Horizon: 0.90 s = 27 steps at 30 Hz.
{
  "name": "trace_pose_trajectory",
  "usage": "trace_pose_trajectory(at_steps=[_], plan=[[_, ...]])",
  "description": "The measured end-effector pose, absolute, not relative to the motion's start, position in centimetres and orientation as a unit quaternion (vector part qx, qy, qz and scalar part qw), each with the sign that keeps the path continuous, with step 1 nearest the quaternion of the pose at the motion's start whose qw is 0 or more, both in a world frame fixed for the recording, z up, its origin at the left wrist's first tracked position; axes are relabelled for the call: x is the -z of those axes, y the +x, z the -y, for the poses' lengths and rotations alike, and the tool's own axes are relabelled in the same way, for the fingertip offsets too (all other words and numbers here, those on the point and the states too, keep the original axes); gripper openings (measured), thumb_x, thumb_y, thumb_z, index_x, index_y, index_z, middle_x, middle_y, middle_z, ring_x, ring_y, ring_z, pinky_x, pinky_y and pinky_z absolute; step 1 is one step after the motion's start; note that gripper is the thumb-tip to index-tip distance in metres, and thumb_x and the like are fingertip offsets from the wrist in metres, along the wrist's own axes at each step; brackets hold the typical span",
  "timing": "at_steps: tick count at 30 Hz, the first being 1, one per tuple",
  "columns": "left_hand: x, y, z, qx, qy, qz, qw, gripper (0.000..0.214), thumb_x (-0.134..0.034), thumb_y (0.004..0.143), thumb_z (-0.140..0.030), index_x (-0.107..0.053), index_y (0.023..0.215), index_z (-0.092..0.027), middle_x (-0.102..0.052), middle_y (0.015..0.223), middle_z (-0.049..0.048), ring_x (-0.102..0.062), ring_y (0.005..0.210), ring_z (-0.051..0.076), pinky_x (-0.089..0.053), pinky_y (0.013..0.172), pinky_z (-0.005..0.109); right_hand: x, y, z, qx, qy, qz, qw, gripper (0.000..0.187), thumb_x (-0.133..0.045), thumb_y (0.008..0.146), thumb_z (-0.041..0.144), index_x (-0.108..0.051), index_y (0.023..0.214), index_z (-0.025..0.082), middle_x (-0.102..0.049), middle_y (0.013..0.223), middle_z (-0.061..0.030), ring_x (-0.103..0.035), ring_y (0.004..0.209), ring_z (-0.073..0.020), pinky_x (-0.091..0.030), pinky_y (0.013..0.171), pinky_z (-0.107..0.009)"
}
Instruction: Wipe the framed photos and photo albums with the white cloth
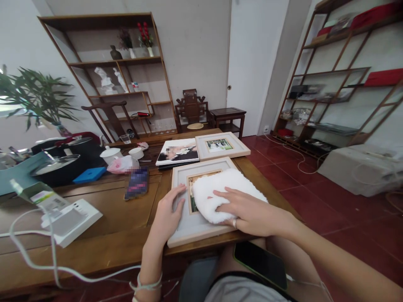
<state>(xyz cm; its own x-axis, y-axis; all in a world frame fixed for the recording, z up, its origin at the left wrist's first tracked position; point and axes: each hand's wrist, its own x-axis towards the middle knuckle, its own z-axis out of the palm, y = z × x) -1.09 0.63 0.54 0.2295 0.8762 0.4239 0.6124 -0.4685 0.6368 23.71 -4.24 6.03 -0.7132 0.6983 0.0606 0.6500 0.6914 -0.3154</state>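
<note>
A picture frame (185, 233) with a pale wooden rim lies flat at the table's near edge, a small photo (192, 201) at its middle. My left hand (166, 214) rests over the frame's left rim, fingers and thumb apart. In my right hand (242, 207) is a white fluffy cloth (208, 193), pressed onto the frame and hiding its right side and much of the photo. Some of that hand's fingers sink into the cloth's folds. Beyond lie a second wooden frame (241, 147) and a picture panel (179, 152).
To the left on the wooden table (126, 226) are a white box (75, 220), a white cable (91, 277), a lidded pan (58, 167) and a white pot (111, 154). A phone (260, 264) lies on my lap. Shelves stand behind and at right.
</note>
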Motion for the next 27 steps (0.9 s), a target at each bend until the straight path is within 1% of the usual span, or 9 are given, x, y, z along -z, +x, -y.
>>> trace_pose_trajectory(at_steps=[4,7,9,12,16,18,22,27], plan=[[-0.6,-1.1,-0.7,-0.384,0.764,-0.490,0.170,0.031,-0.048,0.086,-0.025,-0.060,0.113,-0.017,-0.062,0.124,0.0104,-0.055,0.119,0.022,-0.039,0.106,0.042,-6.2,23.3,5.9,-0.126,-0.380,0.912,0.091,0.036,-0.047,0.078,0.009,-0.064,0.108,0.017,-0.052,0.134,-0.0163,-0.032,0.135,-0.0230,-0.020,0.112,-0.046],[-0.6,-1.1,-0.7,-0.381,0.764,-0.492,0.171,0.031,-0.047,0.086,-0.025,-0.060,0.114,-0.017,-0.062,0.124,0.0105,-0.055,0.119,0.022,-0.039,0.106,0.042,-6.0,23.3,7.3,-0.129,-0.381,0.910,0.102,0.036,-0.048,0.077,0.009,-0.063,0.108,0.019,-0.047,0.139,-0.0149,-0.030,0.136,-0.0219,-0.019,0.113,-0.044],[-0.6,-1.1,-0.6,-0.379,0.765,-0.492,0.172,0.031,-0.047,0.086,-0.025,-0.060,0.114,-0.017,-0.062,0.125,0.0104,-0.055,0.119,0.022,-0.039,0.106,0.042,-6.0,23.6,7.6,-0.137,-0.385,0.907,0.102,0.037,-0.048,0.076,0.008,-0.063,0.108,0.021,-0.050,0.137,-0.0126,-0.030,0.136,-0.0209,-0.020,0.113,-0.042],[-0.7,-1.1,-0.6,-0.380,0.764,-0.492,0.172,0.031,-0.048,0.086,-0.025,-0.060,0.113,-0.016,-0.062,0.125,0.0106,-0.055,0.119,0.022,-0.039,0.107,0.042,-6.0,24.6,6.6,-0.138,-0.400,0.900,0.104,0.040,-0.046,0.077,0.009,-0.062,0.111,0.022,-0.055,0.133,-0.0100,-0.037,0.132,-0.0226,-0.027,0.109,-0.041],[-0.7,-1.0,-0.6,-0.385,0.758,-0.497,0.173,0.032,-0.048,0.086,-0.025,-0.061,0.114,-0.017,-0.062,0.124,0.0100,-0.055,0.119,0.022,-0.039,0.106,0.042,-5.7,26.2,2.8,-0.077,-0.443,0.885,0.123,0.039,-0.042,0.082,0.013,-0.061,0.115,0.019,-0.061,0.122,-0.0121,-0.051,0.115,-0.0280,-0.038,0.098,-0.044],[-0.7,-1.0,-0.6,-0.385,0.756,-0.499,0.175,0.032,-0.049,0.085,-0.025,-0.061,0.114,-0.017,-0.063,0.124,0.0100,-0.055,0.119,0.023,-0.039,0.106,0.042,-5.3,27.0,0.6,-0.042,-0.475,0.868,0.140,0.039,-0.039,0.084,0.015,-0.061,0.116,0.017,-0.063,0.116,-0.0129,-0.054,0.109,-0.0293,-0.041,0.092,-0.043],[-0.8,-0.9,-0.5,-0.388,0.756,-0.498,0.175,0.031,-0.050,0.085,-0.025,-0.061,0.112,-0.019,-0.063,0.124,0.0092,-0.056,0.119,0.023,-0.040,0.106,0.041,-4.5,27.8,-2.2,-0.014,-0.506,0.848,0.155,0.043,-0.038,0.083,0.014,-0.059,0.120,0.019,-0.063,0.115,-0.0106,-0.052,0.110,-0.0298,-0.041,0.090,-0.042],[-0.8,-0.9,-0.6,-0.386,0.756,-0.500,0.173,0.031,-0.050,0.085,-0.026,-0.061,0.113,-0.019,-0.063,0.124,0.0091,-0.056,0.118,0.023,-0.040,0.106,0.041,-4.3,27.7,-2.3,0.006,-0.488,0.858,0.159,0.049,-0.039,0.076,0.007,-0.059,0.119,0.020,-0.062,0.118,-0.0070,-0.053,0.110,-0.0276,-0.040,0.091,-0.040]])
